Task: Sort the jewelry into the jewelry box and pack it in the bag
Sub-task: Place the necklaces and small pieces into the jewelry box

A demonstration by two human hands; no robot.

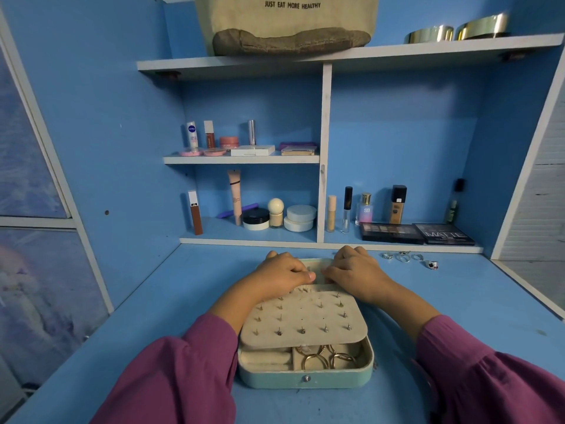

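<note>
An open mint-green jewelry box (305,379) lies on the blue desk in front of me. Its beige earring flap (302,319), studded with several earring posts, lies tilted over the tray. Gold rings and bangles (324,358) show in the tray's front compartment. My left hand (282,275) and my right hand (357,270) rest with curled fingers on the lid's inner pocket at the far side of the box, thumbs nearly touching. What the fingers pinch is hidden. Several silver rings (408,258) lie loose on the desk to the right. A beige canvas bag (287,22) stands on the top shelf.
Shelves behind the box hold cosmetics: tubes, jars, bottles and two eyeshadow palettes (415,234). Two gold bangles (458,30) stand on the top shelf at right. Blue side walls close in the desk on the left and right.
</note>
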